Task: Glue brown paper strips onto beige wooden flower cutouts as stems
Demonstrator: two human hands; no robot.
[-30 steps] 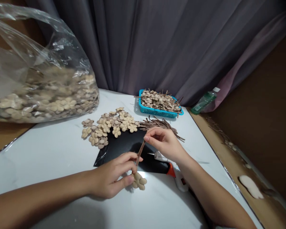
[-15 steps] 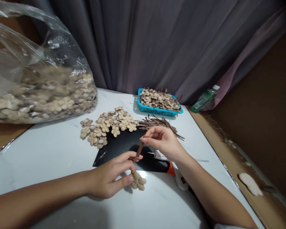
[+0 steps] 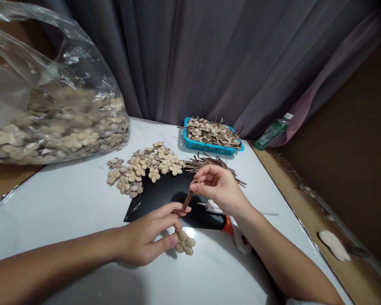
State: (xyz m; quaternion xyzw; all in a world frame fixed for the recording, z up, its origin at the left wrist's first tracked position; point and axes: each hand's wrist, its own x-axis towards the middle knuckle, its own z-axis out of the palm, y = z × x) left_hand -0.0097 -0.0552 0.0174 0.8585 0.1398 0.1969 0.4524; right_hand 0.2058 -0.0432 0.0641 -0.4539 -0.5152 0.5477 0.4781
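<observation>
Between the thumb and fingers of my left hand [image 3: 154,233] is a beige five-petal flower [image 3: 185,243], held low over the table's front part. My right hand [image 3: 217,186] pinches the upper end of a short brown strip [image 3: 188,200] with a ribbed or woven surface. The strip slants down, and its lower end meets the outstretched fingertips of my left hand. Beneath both hands lies a black sheet [image 3: 158,192]. A white glue gun [image 3: 214,207] with an orange part rests on it, partly hidden behind my right wrist.
Loose flowers [image 3: 154,174] lie in a heap behind the sheet, beside a pile of brown strips [image 3: 206,163]. Farther back stands a blue basket [image 3: 206,147] filled with flowers and strips. A big clear bag [image 3: 111,93] of flowers is at left, a green bottle [image 3: 271,133] at right.
The brown strip has turned slightly and shifted a little to the right with my right fingers. The flower in my left hand has barely moved.
</observation>
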